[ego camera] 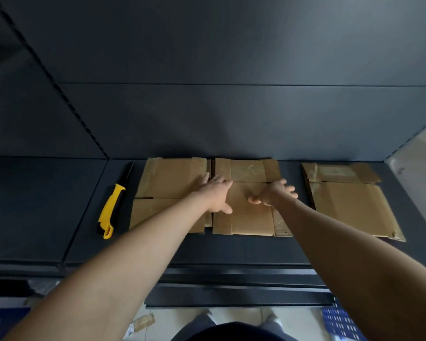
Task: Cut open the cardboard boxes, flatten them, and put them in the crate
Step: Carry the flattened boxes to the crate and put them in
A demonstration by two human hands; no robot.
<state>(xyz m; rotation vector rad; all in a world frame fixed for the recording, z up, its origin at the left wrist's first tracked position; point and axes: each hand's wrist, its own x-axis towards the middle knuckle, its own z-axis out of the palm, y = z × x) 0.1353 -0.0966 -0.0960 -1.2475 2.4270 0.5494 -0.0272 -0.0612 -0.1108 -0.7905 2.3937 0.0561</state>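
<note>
On a dark shelf (46,205) lay a flattened cardboard box (172,178), its flaps spread out and strips of tape across its seams. The left hand (215,194) lay flat on its middle with the fingers straight, and the right hand (273,193) pressed on it just beside, thumb stretched toward the left one. A yellow-handled knife (111,207) lay near the box's left edge. A second flattened box (349,200) lay apart to the right. A blue crate (340,323) showed on the floor below.
</note>
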